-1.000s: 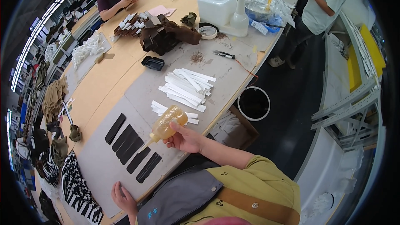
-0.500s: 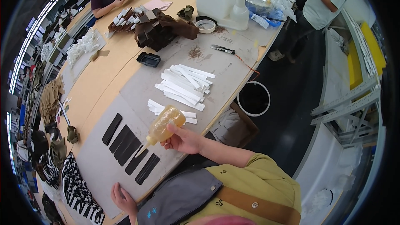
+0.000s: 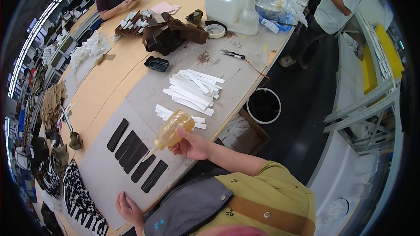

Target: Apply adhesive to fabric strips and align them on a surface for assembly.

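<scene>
Amber-tinted translucent plastic squeeze bottle (image 3: pixel 176 126) in the right hand (image 3: pixel 191 144): the fingers are wrapped around its side, pinching it against the thumb, and it tilts down to the left with its slender pale nozzle aimed at one of the flat, dark black strips (image 3: pixel 142 169) laid out in a slanting row; whether the tip touches that strip cannot be told. The left hand (image 3: pixel 128 208) rests near the close edge of the tan-topped bench (image 3: pixel 103 96), on a matte grey sheet (image 3: pixel 98 177), with its fingers slightly spread and nothing in them. Beyond the bottle lies a loose pile of narrow white strips (image 3: pixel 194 89), and past that a shallow black plastic tray (image 3: pixel 156 64) and metal-tipped snips with a black handle (image 3: pixel 232 54), tied to an orange cord. Faint handwritten marks show on the grey sheet near the snips, too small to read. A white printed label (image 3: pixel 269 25) lies by a blue plastic bundle (image 3: pixel 286 27), its print also illegible at this size. Light-blue lettering (image 3: pixel 162 223) marks the person's slate-grey apron (image 3: pixel 190 205).
</scene>
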### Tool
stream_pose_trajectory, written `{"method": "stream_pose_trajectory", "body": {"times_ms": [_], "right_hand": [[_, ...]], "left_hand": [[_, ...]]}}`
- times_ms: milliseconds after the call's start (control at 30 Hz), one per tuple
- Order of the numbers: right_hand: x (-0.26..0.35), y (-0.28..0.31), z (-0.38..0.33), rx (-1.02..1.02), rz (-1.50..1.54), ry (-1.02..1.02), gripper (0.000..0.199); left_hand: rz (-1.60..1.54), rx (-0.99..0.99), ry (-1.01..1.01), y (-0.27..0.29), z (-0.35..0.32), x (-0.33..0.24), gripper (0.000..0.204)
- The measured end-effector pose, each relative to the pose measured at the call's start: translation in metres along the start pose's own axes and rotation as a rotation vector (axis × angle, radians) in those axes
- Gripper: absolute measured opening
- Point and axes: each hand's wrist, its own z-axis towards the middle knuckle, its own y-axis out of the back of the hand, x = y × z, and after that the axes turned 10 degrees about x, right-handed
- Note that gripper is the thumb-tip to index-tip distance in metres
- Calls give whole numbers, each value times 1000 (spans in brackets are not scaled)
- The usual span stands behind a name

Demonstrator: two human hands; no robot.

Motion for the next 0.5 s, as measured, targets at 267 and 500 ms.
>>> {"method": "stream_pose_trajectory", "body": {"times_ms": [267, 500], "right_hand": [[-1, 3, 1, 7, 9, 2, 43], [-2, 6, 1, 8, 14, 3, 43]], "left_hand": [[-21, 0, 6, 3, 0, -4, 28], [-4, 7, -9, 4, 0, -2, 28]]}}
